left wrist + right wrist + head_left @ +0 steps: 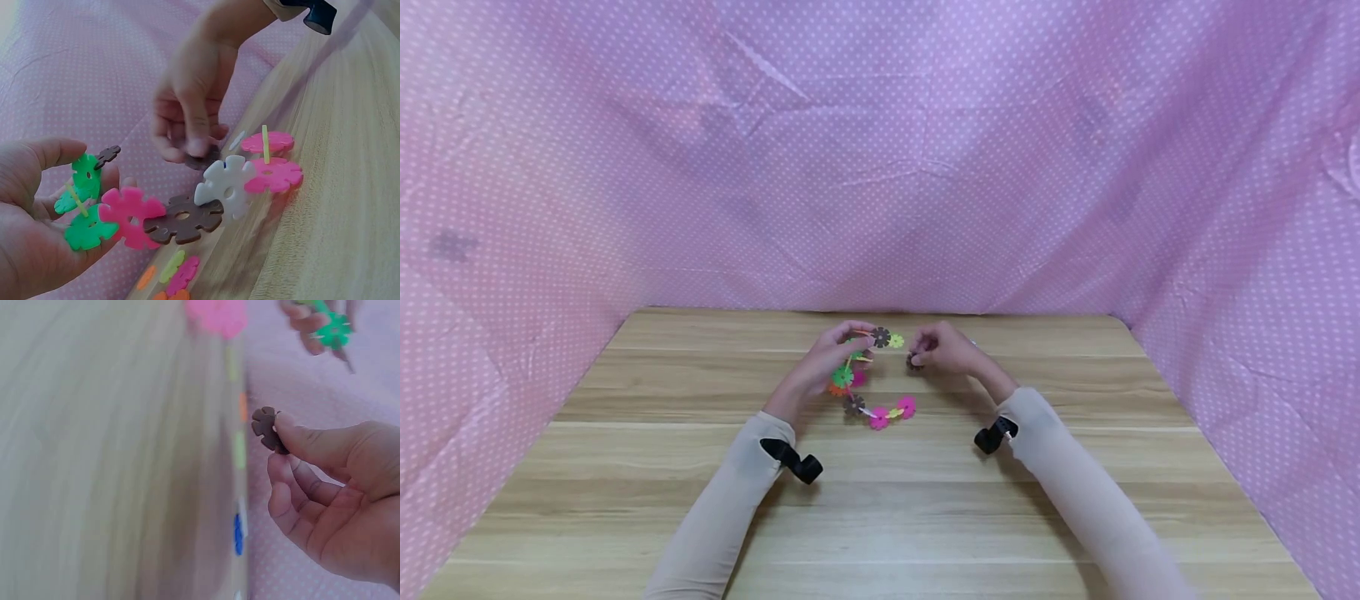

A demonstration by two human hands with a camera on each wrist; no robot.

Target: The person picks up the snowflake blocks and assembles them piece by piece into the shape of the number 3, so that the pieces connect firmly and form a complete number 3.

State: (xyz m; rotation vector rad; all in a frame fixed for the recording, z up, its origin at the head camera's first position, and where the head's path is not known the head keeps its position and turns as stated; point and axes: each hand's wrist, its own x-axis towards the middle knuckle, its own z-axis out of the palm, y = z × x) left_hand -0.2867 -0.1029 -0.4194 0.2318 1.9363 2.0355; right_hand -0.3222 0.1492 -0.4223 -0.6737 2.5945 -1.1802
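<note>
My left hand (pixel 827 360) holds a curved chain of flower-shaped plastic discs slotted together. In the left wrist view its green discs (pixel 91 231) lie among the fingers, with a small brown disc (pixel 108 156) near the thumb. From there the chain runs through a pink disc (pixel 119 206), a larger-looking brown disc (pixel 184 232) and a white disc (pixel 219 194) to pink discs (pixel 275 175) joined by a yellow one (pixel 265 144). Between thumb and fingers, my right hand (pixel 951 348) pinches a single brown flower disc (pixel 265 428), apart from the chain in the head view.
Loose discs lie on the wooden table (pixel 880 517), among them a pink one (pixel 182 275), an orange one (pixel 147 277) and a blue one (pixel 238 534). A pink dotted cloth (pixel 880 167) hangs behind the table and along its sides.
</note>
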